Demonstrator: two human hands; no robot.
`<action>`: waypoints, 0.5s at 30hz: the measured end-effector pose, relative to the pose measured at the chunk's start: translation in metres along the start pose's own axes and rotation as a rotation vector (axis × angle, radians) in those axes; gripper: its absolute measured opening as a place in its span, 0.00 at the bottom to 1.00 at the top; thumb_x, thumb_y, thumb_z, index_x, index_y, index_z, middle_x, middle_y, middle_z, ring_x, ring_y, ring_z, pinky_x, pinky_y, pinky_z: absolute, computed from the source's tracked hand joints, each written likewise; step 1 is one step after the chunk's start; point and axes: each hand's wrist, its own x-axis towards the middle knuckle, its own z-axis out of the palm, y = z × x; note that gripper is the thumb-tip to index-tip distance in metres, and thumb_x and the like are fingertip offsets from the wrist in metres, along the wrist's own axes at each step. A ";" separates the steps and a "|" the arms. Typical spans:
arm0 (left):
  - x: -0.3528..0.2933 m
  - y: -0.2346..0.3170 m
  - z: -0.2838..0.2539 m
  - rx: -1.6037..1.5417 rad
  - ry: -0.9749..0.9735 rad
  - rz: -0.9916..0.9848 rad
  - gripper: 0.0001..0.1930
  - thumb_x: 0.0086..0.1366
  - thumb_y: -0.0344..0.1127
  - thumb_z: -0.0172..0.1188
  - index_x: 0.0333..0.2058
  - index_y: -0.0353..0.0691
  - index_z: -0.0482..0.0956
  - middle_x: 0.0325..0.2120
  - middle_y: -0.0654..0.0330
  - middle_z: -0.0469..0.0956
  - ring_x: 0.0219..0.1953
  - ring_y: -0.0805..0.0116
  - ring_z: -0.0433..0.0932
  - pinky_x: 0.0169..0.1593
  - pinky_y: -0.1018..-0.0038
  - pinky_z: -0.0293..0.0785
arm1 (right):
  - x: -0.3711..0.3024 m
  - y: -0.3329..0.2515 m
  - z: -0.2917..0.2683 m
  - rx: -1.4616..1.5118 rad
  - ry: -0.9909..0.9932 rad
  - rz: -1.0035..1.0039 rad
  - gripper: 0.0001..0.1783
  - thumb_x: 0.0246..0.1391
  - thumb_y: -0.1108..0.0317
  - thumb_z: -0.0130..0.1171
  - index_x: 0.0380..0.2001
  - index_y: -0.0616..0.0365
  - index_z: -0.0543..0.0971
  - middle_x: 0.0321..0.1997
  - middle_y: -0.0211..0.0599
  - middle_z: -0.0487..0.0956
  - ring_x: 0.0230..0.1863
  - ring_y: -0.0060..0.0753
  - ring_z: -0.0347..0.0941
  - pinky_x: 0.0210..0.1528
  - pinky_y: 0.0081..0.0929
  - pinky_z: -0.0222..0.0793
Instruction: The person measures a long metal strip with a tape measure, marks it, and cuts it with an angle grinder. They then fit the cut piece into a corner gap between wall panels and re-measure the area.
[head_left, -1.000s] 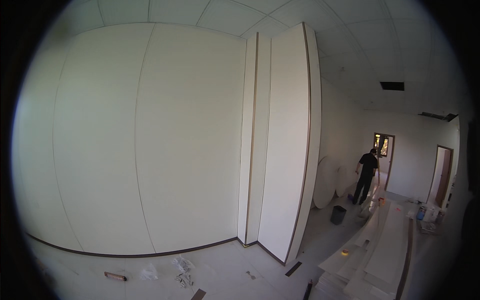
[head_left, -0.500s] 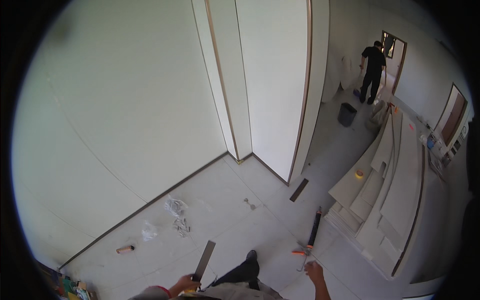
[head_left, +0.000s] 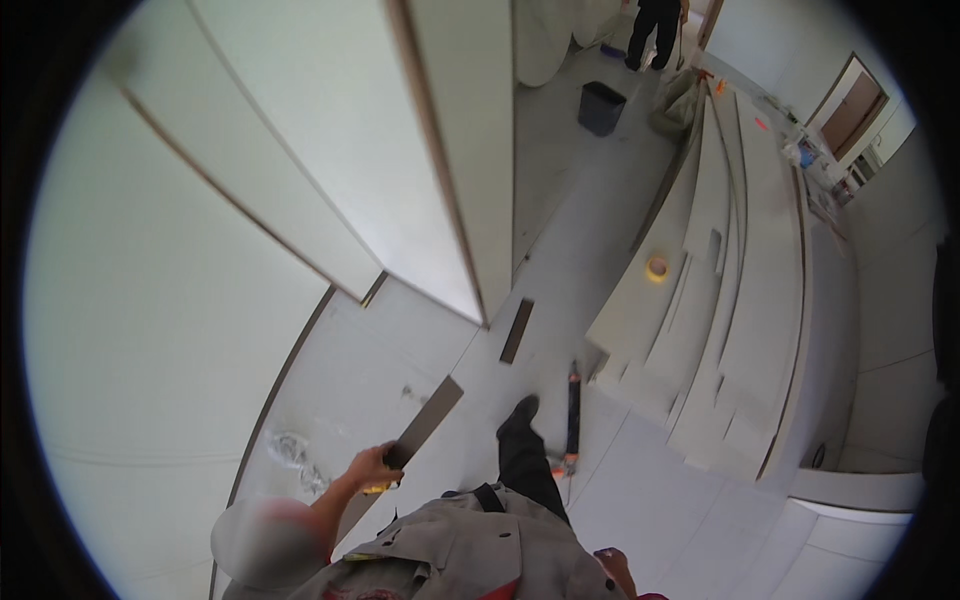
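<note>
My left hand (head_left: 370,468) is closed round a flat dark grey-brown strip (head_left: 430,418), which looks like a piece of skirting board and points forward to the right. A small yellow thing (head_left: 378,488) shows under the same hand; its kind is unclear. Low beside my body hangs my right hand (head_left: 612,567), its fingers mostly hidden. A caulking gun (head_left: 573,412) with a black barrel and orange parts lies on the floor by my outstretched leg. Farther ahead, near the wall corner, a second dark strip (head_left: 516,331) lies flat on the floor.
Stacked pale boards (head_left: 745,370) stand to the right, with a yellow tape roll (head_left: 656,269) on top. A clear plastic bag (head_left: 288,447) lies at left by the wall. Beyond are a dark bin (head_left: 601,108) and another person (head_left: 655,35) near a doorway.
My view has turned to the right. My left hand still holds the strip, now farther forward and higher. My right hand has drawn back from near the caulking gun to my side.
</note>
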 end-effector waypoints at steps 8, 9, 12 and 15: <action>0.135 0.001 -0.044 -0.142 -0.260 -0.157 0.35 0.49 0.51 0.72 0.55 0.39 0.79 0.41 0.51 0.85 0.41 0.58 0.84 0.48 0.65 0.78 | 0.224 -0.388 -0.124 0.095 0.285 -0.176 0.17 0.58 0.62 0.60 0.44 0.64 0.79 0.31 0.38 0.84 0.29 0.27 0.81 0.33 0.26 0.78; 0.163 -0.011 -0.046 -0.137 -0.283 -0.107 0.33 0.49 0.51 0.72 0.53 0.39 0.80 0.41 0.53 0.86 0.41 0.61 0.84 0.48 0.66 0.78 | 0.240 -0.432 -0.147 0.098 0.290 -0.182 0.18 0.58 0.62 0.60 0.46 0.63 0.79 0.32 0.38 0.85 0.30 0.27 0.81 0.34 0.27 0.78; 0.213 0.020 -0.069 -0.239 -0.389 -0.269 0.33 0.49 0.51 0.72 0.52 0.39 0.81 0.41 0.53 0.86 0.41 0.61 0.84 0.48 0.66 0.78 | 0.270 -0.525 -0.222 0.005 0.382 -0.205 0.18 0.58 0.62 0.61 0.47 0.62 0.79 0.38 0.44 0.86 0.37 0.32 0.83 0.38 0.27 0.78; 0.260 0.059 -0.120 -0.285 -0.339 -0.392 0.32 0.49 0.51 0.72 0.51 0.39 0.82 0.40 0.54 0.86 0.41 0.62 0.84 0.48 0.67 0.78 | 0.327 -0.595 -0.269 -0.050 0.502 -0.260 0.18 0.57 0.60 0.62 0.45 0.62 0.79 0.38 0.45 0.86 0.41 0.39 0.84 0.41 0.32 0.78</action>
